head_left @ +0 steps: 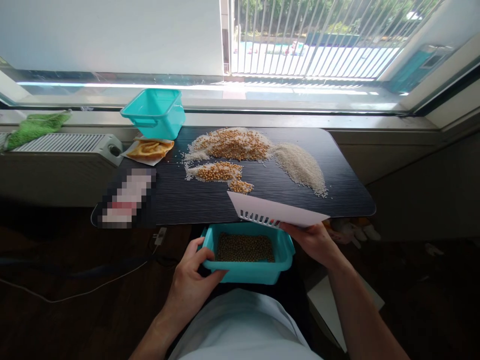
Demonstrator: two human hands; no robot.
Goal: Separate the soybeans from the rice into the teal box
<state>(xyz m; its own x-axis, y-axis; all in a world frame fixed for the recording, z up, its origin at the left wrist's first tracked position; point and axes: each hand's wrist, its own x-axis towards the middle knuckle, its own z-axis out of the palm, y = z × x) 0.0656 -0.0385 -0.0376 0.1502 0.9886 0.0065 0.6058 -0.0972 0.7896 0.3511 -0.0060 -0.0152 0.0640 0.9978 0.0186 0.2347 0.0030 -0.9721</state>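
My left hand (193,272) grips the left end of a teal plastic bin (249,274), its thumb over the near rim. Round yellowish peas or chickpeas (245,248) cover the bin's floor. In my right hand (315,242) is a white slotted sheet (279,210), tilted above the bin at the table's front edge; slots run along its lower left side. Behind it on the dark table (180,205) lie a large heap of yellow peas mixed with white grains (240,144), a smaller mixed heap (219,171), a little pea pile (240,187) and a rice pile (302,167).
Another teal bin (168,122) stands at the table's back left. Near it are flat brown food on white paper (150,149) and a pixelated object (129,200). A green cloth (35,129) lies on the radiator (67,142). A white cable (101,287) hangs at left.
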